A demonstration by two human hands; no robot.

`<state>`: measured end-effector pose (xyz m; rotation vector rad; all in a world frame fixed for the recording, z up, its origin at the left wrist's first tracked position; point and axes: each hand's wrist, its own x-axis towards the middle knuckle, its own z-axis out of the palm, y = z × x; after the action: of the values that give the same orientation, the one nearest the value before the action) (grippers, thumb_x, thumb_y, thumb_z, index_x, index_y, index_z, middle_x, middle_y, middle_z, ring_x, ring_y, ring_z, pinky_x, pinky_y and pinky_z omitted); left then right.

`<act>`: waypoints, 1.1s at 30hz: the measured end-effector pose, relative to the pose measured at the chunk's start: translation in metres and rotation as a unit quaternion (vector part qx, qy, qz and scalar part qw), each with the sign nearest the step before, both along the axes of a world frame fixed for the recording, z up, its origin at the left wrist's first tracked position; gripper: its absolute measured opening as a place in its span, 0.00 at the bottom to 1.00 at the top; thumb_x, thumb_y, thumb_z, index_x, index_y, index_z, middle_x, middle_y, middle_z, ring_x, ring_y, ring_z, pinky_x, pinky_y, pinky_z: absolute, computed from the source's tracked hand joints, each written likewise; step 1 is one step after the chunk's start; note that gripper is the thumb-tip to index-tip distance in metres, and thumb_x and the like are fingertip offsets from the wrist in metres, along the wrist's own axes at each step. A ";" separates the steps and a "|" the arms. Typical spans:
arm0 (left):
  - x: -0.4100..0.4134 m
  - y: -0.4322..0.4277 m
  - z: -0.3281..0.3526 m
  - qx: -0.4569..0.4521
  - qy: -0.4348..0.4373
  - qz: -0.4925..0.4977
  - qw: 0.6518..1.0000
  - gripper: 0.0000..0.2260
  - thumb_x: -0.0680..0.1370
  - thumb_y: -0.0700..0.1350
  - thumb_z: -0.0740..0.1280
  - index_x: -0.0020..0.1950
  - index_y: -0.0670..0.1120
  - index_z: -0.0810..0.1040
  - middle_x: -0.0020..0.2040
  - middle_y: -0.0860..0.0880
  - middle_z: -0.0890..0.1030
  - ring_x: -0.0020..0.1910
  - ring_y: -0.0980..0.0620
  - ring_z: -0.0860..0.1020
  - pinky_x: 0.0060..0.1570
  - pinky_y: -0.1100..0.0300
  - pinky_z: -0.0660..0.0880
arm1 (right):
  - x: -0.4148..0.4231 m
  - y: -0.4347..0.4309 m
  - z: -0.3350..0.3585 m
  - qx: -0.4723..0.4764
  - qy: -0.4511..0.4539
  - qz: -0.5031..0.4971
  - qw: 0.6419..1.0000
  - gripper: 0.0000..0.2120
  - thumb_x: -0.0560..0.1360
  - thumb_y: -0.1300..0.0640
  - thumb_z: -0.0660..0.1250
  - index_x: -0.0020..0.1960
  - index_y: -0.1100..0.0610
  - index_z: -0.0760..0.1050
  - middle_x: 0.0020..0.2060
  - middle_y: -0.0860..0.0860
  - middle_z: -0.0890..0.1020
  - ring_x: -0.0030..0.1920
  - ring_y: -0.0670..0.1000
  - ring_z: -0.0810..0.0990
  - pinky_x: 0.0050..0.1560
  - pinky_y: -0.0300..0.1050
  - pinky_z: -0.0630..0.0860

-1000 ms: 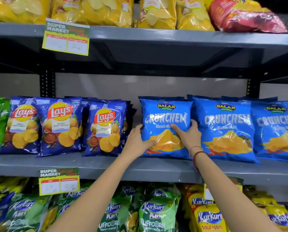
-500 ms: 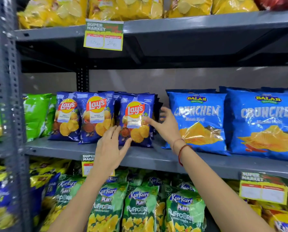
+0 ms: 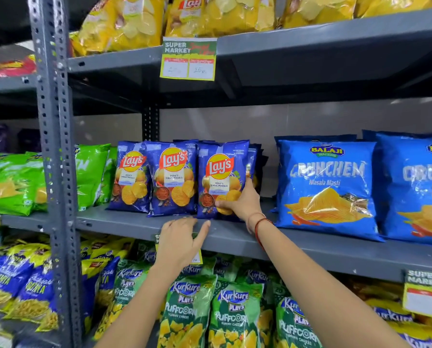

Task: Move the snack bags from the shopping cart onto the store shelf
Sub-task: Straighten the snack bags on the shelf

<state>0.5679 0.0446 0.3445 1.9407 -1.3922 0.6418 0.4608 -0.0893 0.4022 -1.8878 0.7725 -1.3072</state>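
— Since half a second back, what has shifted?

— Both hands. Earlier the right hand (image 3: 240, 202) was spread open in front of the rightmost Lay's bag (image 3: 221, 178); it now grips that bag at its lower right corner, thumb across the front and fingers tucked behind. The left hand (image 3: 182, 241) has dropped from the bag's lower edge to the front lip of the middle shelf (image 3: 310, 249), below the bag.

— Is the left hand holding anything?

— No. It lies open, palm down, fingers loosely spread, fingertips at the shelf edge just beneath the bag.

— And where does the bag stand?

— Upright on the middle shelf, touching the second Lay's bag (image 3: 173, 178) on its left, with a third (image 3: 131, 177) beyond that. More Lay's bags stand behind it.

— To its right?

— A gap of bare shelf, then a blue Crunchem bag (image 3: 328, 187) and another (image 3: 415, 189) beside it, cut off by the frame. Green Kurkure bags (image 3: 235, 315) sit on the shelf below, yellow chip bags (image 3: 222, 15) on the one above.
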 end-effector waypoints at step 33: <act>-0.093 -0.062 0.048 -0.142 0.065 -0.190 0.969 0.19 0.76 0.58 0.60 0.58 0.46 0.77 0.54 0.47 0.82 0.55 0.48 0.77 0.52 0.51 0.75 | -0.191 -0.025 0.025 -0.167 -0.163 -0.236 0.943 0.25 0.70 0.50 0.74 0.62 0.59 0.72 0.57 0.57 0.77 0.53 0.52 0.75 0.59 0.53 0.73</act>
<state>0.4750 -0.0178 0.3929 1.4169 -1.4480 0.4884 0.2702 -0.1147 0.4276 -1.7168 0.9024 -2.1054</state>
